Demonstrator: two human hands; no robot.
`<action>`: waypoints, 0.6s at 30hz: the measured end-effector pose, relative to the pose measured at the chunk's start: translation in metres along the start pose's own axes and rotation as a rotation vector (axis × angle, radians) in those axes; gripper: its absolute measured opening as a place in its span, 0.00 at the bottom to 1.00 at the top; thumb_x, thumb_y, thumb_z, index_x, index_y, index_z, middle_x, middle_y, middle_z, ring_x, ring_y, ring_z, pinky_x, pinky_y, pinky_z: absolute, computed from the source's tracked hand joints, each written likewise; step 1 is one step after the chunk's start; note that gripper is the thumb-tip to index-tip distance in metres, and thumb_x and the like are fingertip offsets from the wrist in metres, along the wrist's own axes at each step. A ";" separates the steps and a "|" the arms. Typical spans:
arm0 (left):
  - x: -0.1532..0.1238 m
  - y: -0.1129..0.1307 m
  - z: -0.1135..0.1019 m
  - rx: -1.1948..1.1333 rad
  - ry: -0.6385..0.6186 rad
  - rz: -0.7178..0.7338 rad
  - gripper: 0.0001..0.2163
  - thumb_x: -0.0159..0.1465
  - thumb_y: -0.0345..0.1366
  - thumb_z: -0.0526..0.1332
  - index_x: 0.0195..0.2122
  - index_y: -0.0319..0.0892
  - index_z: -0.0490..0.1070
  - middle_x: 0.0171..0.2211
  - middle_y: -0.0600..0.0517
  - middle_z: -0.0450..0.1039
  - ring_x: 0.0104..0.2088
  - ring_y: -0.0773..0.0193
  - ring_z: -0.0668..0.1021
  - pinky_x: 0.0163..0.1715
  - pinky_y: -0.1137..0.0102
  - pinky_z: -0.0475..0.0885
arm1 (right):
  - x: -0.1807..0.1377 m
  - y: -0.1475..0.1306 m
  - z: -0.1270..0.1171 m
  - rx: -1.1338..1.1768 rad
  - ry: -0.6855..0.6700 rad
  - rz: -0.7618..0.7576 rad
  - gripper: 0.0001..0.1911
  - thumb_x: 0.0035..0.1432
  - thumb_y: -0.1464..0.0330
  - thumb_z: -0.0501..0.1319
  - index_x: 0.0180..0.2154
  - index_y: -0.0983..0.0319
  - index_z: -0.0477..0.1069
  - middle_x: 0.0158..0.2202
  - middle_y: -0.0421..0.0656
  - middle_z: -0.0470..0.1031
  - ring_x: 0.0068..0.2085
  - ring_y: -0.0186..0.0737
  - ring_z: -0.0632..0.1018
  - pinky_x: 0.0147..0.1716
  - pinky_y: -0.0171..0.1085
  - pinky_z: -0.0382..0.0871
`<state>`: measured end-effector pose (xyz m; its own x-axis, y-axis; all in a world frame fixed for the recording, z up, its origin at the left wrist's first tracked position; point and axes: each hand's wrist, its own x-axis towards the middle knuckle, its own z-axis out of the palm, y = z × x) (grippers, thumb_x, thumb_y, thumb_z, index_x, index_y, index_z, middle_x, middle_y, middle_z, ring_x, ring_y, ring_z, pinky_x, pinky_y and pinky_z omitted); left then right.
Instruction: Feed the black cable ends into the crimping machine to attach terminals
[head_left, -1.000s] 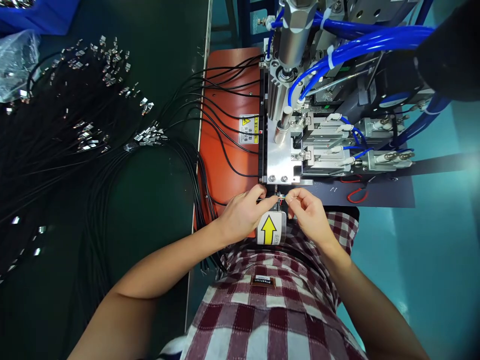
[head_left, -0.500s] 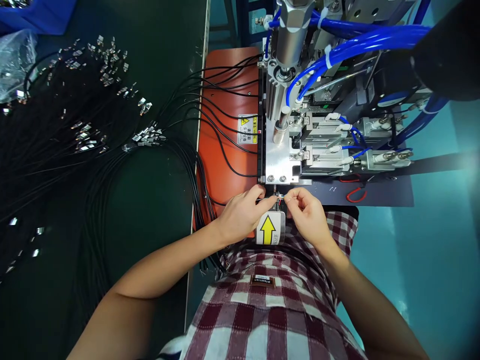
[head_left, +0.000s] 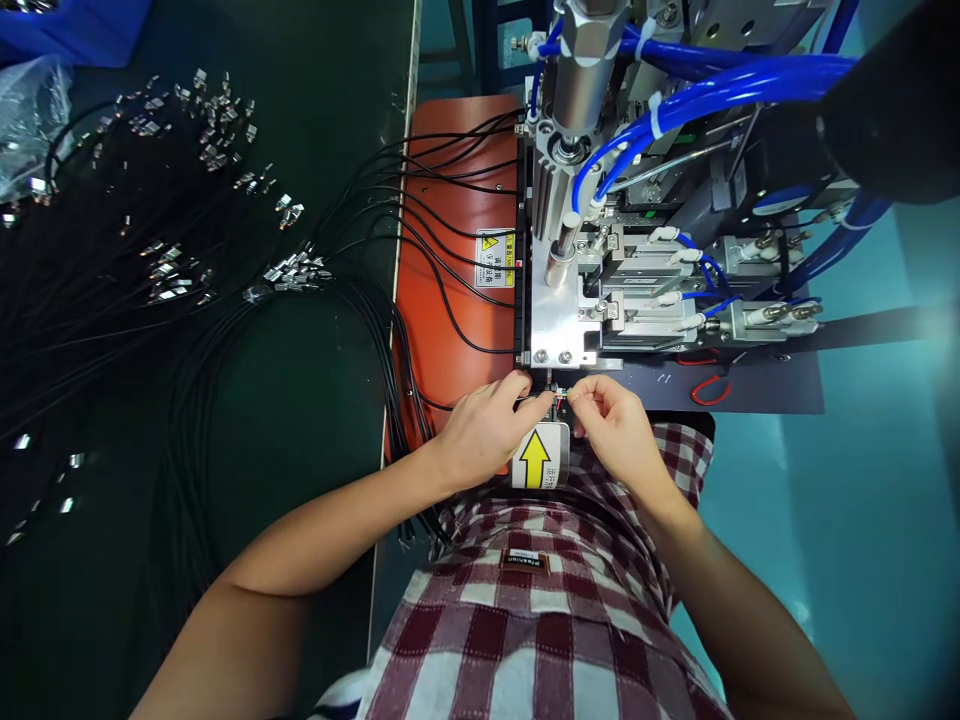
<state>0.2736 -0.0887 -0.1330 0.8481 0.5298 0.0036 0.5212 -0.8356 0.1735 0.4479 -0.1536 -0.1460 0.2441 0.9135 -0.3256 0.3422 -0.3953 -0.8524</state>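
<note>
My left hand [head_left: 491,425] is closed on a black cable [head_left: 435,405] near its end, at the front edge of the machine [head_left: 551,330]. Thin coloured wires [head_left: 560,397] stick out from the cable's end, just beyond the left thumb. From the other side, my right hand [head_left: 611,425] pinches the tips of these wires between thumb and forefinger. Both hands sit just above a white label with a yellow arrow [head_left: 534,460]. The fingers partly cover the cable end, and the wires are too small to make out singly.
Several black cables run across an orange plate [head_left: 457,320] into the machine's side. A cable bundle with metal ends [head_left: 296,270] lies on the dark green table [head_left: 300,390]. Blue air hoses [head_left: 720,85] arch over the machine. Red-handled scissors [head_left: 709,388] lie at right.
Almost nothing differs. Both hands keep their places and their grip at the wire ends; the view has shifted very slightly.
</note>
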 end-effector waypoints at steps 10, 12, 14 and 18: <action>0.000 -0.001 0.001 0.028 0.020 0.014 0.13 0.67 0.32 0.52 0.51 0.43 0.70 0.36 0.47 0.69 0.32 0.62 0.74 0.28 0.71 0.70 | -0.003 -0.005 0.003 -0.243 0.112 -0.143 0.08 0.62 0.67 0.53 0.29 0.59 0.62 0.25 0.39 0.68 0.26 0.36 0.69 0.27 0.35 0.61; 0.000 -0.001 0.001 0.030 0.013 0.011 0.13 0.67 0.32 0.52 0.51 0.43 0.70 0.36 0.47 0.69 0.32 0.63 0.74 0.28 0.71 0.70 | -0.003 -0.005 0.002 -0.279 0.134 -0.164 0.07 0.61 0.68 0.53 0.29 0.59 0.62 0.26 0.40 0.69 0.27 0.37 0.70 0.29 0.36 0.61; 0.000 -0.001 0.001 0.034 0.006 0.008 0.13 0.67 0.32 0.52 0.51 0.43 0.70 0.36 0.47 0.69 0.32 0.63 0.74 0.28 0.71 0.70 | -0.002 -0.005 0.002 -0.350 0.190 -0.191 0.06 0.60 0.68 0.54 0.30 0.60 0.62 0.29 0.41 0.70 0.29 0.38 0.71 0.30 0.37 0.61; 0.000 0.000 0.000 0.027 -0.005 0.005 0.14 0.68 0.32 0.52 0.52 0.44 0.70 0.37 0.47 0.68 0.32 0.62 0.74 0.29 0.70 0.71 | -0.002 -0.006 0.002 -0.272 0.092 -0.142 0.07 0.61 0.69 0.53 0.29 0.59 0.63 0.26 0.39 0.69 0.26 0.37 0.70 0.28 0.36 0.61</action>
<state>0.2737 -0.0884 -0.1333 0.8512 0.5249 -0.0002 0.5193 -0.8420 0.1464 0.4437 -0.1530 -0.1406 0.2533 0.9537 -0.1621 0.6058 -0.2870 -0.7421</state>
